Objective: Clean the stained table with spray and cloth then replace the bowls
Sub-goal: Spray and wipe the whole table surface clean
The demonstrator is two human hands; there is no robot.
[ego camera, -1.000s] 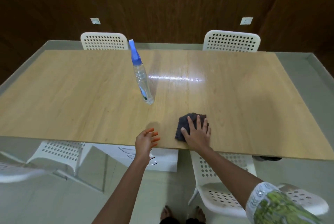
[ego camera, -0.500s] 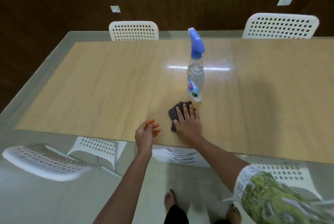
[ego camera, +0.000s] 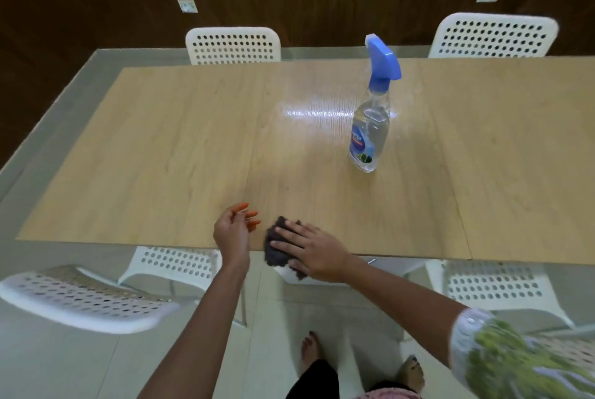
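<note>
A dark grey cloth (ego camera: 277, 253) lies at the near edge of the light wooden table (ego camera: 180, 147), partly hanging over it. My right hand (ego camera: 312, 249) presses flat on the cloth with straight fingers. My left hand (ego camera: 233, 232) hovers just left of the cloth over the table edge, fingers loosely curled, holding nothing. A clear spray bottle (ego camera: 370, 128) with a blue trigger head stands upright on the table, farther back and to the right. No bowls are in view.
White perforated chairs stand around the table: two at the far side (ego camera: 232, 44) (ego camera: 491, 36), others tucked under the near edge (ego camera: 170, 265) (ego camera: 492, 286), and one at the near left (ego camera: 83, 298). A dark wooden wall is behind.
My right hand has slid the cloth leftward along the near edge, away from the spray bottle, so it now overhangs the edge. My left hand stayed beside it.
</note>
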